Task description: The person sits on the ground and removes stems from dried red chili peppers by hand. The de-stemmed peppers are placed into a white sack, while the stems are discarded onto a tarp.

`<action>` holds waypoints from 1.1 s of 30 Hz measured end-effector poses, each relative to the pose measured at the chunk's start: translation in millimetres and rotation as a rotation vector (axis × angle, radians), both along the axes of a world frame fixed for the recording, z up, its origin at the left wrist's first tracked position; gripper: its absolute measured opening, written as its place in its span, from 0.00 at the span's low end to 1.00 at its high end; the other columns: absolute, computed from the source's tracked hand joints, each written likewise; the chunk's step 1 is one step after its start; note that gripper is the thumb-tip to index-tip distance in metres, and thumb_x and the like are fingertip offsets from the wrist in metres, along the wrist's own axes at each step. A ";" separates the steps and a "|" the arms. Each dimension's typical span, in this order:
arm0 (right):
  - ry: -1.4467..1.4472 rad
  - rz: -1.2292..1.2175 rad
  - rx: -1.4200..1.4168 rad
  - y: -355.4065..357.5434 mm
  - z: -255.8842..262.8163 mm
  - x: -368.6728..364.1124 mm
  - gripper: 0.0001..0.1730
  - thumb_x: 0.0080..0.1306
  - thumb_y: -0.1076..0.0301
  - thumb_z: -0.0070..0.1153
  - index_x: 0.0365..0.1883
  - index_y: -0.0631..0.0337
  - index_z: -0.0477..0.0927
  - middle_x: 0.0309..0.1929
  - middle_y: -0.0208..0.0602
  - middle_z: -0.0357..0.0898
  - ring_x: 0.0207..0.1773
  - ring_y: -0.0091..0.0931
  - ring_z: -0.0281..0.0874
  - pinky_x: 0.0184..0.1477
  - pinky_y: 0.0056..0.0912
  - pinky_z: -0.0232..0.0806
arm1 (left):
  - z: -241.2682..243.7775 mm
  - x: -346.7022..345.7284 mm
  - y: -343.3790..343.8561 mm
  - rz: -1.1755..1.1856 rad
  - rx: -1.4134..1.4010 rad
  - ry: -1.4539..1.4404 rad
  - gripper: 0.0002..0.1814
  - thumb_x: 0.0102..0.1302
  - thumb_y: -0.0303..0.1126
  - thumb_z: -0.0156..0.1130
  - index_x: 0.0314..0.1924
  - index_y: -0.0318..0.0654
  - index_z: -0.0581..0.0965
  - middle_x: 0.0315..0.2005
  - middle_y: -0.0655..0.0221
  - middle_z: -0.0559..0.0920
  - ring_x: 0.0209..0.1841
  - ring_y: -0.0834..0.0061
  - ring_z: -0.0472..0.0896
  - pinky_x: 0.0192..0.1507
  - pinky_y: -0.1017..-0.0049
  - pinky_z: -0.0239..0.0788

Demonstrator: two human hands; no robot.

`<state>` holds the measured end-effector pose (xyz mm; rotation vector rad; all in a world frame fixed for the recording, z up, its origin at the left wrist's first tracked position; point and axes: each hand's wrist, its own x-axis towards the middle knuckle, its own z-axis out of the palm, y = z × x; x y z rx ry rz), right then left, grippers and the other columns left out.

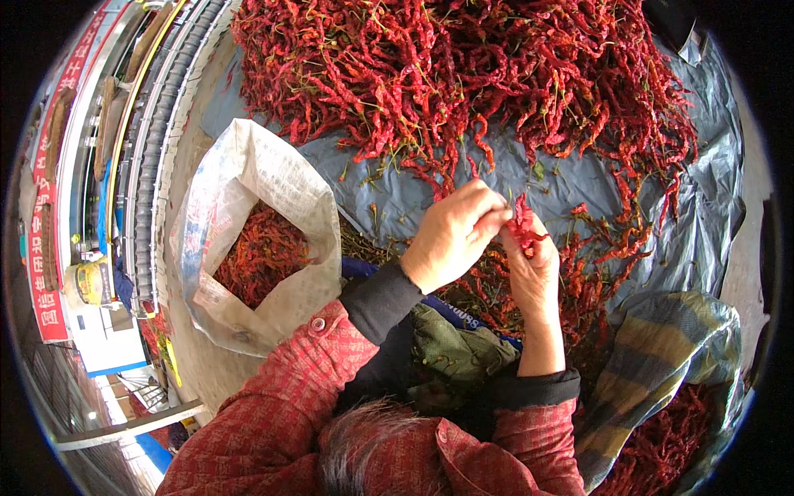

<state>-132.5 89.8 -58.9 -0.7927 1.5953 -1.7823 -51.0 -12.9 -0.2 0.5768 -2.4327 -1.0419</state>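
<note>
My right hand (pixel 536 266) holds a small bunch of dried red chili peppers (pixel 524 226) between thumb and fingers. Close against it, my left hand (pixel 456 232) has its fingertips pinched at the peppers' top end, where a bit of green stem shows. Both hands are above a grey plastic sheet (pixel 397 198). Beyond them a large heap of dried red chilies (pixel 434 80) with stems spreads over the sheet. Loose chilies (pixel 577 273) lie to the right of my right hand, and more show below and between my wrists.
An open white woven sack (pixel 298 186) with red chili pieces (pixel 263 254) inside stands at left. A striped woven sack (pixel 657 347) containing chilies (pixel 664 440) is at lower right. Green cloth (pixel 459 347) lies between my forearms. Machinery with a ribbed roller (pixel 149 155) runs along the far left.
</note>
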 end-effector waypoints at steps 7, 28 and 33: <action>-0.634 -0.376 -0.090 0.8 22.3 -22.2 0.06 0.64 0.66 0.51 0.35 0.59 0.74 0.29 0.27 0.74 0.31 0.17 0.67 0.34 0.20 0.60 | -34.8 -37.2 -40.5 -0.031 0.090 -0.042 0.14 0.64 0.39 0.50 0.36 0.34 0.75 0.24 0.68 0.76 0.28 0.79 0.74 0.33 0.79 0.67; -0.513 -0.064 0.132 5.2 19.9 -14.1 0.12 0.57 0.65 0.61 0.36 0.60 0.77 0.29 0.20 0.75 0.32 0.13 0.67 0.37 0.17 0.61 | -27.1 -2.7 -17.4 -0.333 -0.013 -0.343 0.09 0.58 0.29 0.54 0.38 0.34 0.72 0.24 0.54 0.77 0.29 0.57 0.78 0.29 0.65 0.68; -0.574 -0.212 0.089 3.6 18.3 -14.7 0.10 0.59 0.64 0.59 0.33 0.60 0.76 0.27 0.19 0.73 0.28 0.12 0.64 0.33 0.16 0.58 | -26.3 -0.1 -2.3 -0.158 0.246 -0.431 0.06 0.60 0.28 0.54 0.32 0.31 0.74 0.19 0.63 0.76 0.23 0.77 0.76 0.28 0.75 0.67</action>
